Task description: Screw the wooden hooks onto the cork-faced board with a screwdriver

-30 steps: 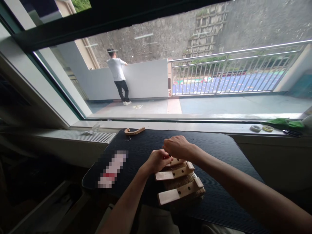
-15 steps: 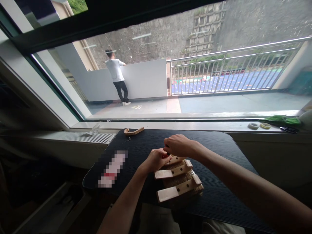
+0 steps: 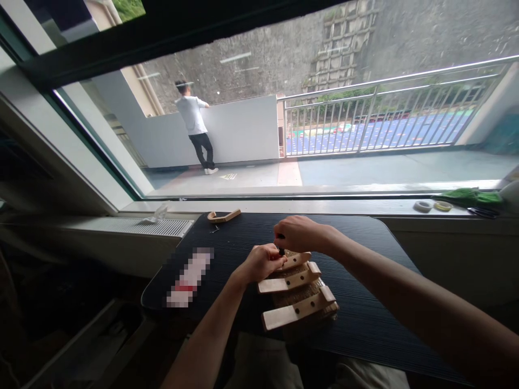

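Observation:
My right hand [image 3: 299, 233] is closed round a small black tool [image 3: 281, 251], mostly hidden by the fingers. Just below it, my left hand [image 3: 263, 261] pinches at the tool's lower end, over the farthest wooden hook [image 3: 298, 261]; what its fingertips hold is hidden. That hook lies on a rough brown wooden board [image 3: 299, 295]. Nearer me, a middle wooden hook [image 3: 298, 280] and a front wooden hook [image 3: 290, 313] lie across the same board, each with two dark holes and an upturned right end.
On the black table [image 3: 357, 281], a loose wooden hook [image 3: 224, 217] and small screws [image 3: 214, 229] lie at the back left. A blurred pink-and-red packet [image 3: 190, 278] lies left. Tape rolls [image 3: 443, 206] and a green cloth [image 3: 472, 197] are on the windowsill. A person [image 3: 194, 127] stands outside.
My right hand has risen slightly off my left fingers, so more of the black tool shows between them. The view has shifted a little; the hooks and board look unmoved.

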`<state>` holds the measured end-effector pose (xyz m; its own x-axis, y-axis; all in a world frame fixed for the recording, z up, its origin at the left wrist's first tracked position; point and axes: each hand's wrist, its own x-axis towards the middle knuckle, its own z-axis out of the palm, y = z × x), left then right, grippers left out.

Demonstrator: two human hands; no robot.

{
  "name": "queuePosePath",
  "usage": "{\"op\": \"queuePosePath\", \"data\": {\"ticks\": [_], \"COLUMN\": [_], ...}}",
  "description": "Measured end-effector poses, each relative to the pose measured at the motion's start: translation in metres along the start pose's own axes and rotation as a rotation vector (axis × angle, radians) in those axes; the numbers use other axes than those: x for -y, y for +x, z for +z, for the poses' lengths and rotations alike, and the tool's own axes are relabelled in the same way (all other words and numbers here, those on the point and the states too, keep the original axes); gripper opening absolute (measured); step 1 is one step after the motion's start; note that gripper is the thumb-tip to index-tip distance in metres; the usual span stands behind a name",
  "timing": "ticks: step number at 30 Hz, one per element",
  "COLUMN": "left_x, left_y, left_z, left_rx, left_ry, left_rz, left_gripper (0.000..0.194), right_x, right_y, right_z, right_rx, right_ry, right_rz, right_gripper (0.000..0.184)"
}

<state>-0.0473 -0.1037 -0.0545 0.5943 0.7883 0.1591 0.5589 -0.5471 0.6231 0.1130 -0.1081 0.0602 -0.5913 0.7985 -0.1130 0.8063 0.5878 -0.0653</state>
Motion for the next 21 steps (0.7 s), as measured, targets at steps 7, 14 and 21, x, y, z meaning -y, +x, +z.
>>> {"op": "queuePosePath", "data": {"ticks": [7, 14, 21], "left_x": [0.004, 0.009, 0.009], "left_y": [-0.001, -0.001, -0.001], "left_z": [0.002, 0.006, 0.006], "left_rx": [0.016, 0.001, 0.011], "left_ry": [-0.010, -0.044, -0.075], "left_rz": [-0.041, -0.078, -0.099], "left_gripper": [0.037, 0.036, 0.027], "right_x": [0.002, 0.011, 0.013], "right_y": [0.002, 0.003, 0.000], "right_z": [-0.012, 0.003, -0.003], "right_rx": [0.050, -0.036, 0.006], "right_ry": [0.057, 0.020, 0.002], "right_rz": [-0.098, -0.059, -0.094], "right_gripper": [0.022, 0.032, 0.022]}}
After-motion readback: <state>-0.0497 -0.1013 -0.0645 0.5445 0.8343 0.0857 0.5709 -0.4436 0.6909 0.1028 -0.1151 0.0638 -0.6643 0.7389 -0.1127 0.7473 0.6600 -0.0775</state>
